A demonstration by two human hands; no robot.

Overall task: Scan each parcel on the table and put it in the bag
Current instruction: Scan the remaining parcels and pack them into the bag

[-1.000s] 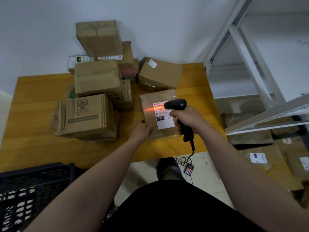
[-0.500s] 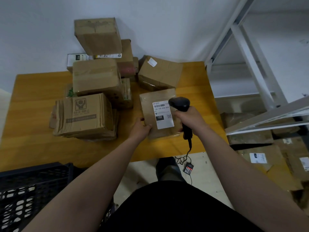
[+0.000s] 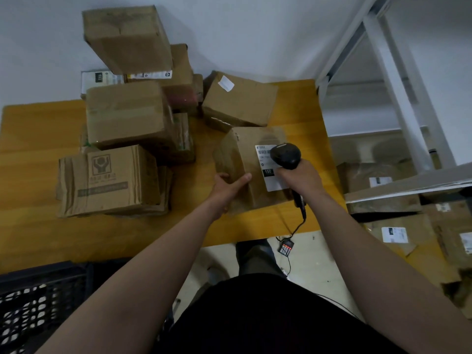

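A brown parcel (image 3: 251, 159) with a white shipping label sits tilted up near the front right of the wooden table (image 3: 38, 233). My left hand (image 3: 226, 186) grips its near left corner, thumb on top. My right hand (image 3: 300, 178) holds a black barcode scanner (image 3: 286, 157) over the label; no red beam shows. Its cable hangs down past the table edge. No bag is in view.
Several cardboard boxes (image 3: 122, 118) are stacked on the left and back of the table, one (image 3: 240, 100) just behind the held parcel. A black plastic crate (image 3: 38, 300) stands at the lower left. White shelving (image 3: 398, 106) and more parcels (image 3: 398, 231) lie on the right.
The red scan line on the label went out. My left hand has taken hold of the parcel's corner and tipped it up; the scanner stays over the label.
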